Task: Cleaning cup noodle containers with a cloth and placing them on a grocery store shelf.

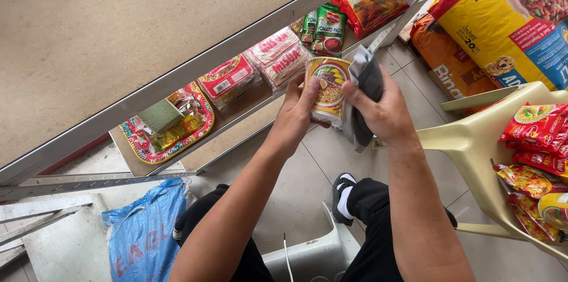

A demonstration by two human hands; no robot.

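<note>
Pale floor tiles run beneath a metal shelf unit whose bare top board fills the upper left of your view. You sit over the floor, both forearms reaching forward. Your left hand wraps around a cup of instant noodles, fingers curled on its side and thumb across the front, holding it upright in the air just in front of the lower shelf edge. Your right hand is closed on a grey cloth, which it presses against the cup's right side; the cloth hangs down below your palm. On the lower shelf behind the cup lie flat noodle packets, green tomato paste pouches and a red tray of small bottles. To your right, a cream plastic chair carries red snack packets. A large yellow sack of dog food leans beyond it, and a blue woven bag lies at lower left.
</note>
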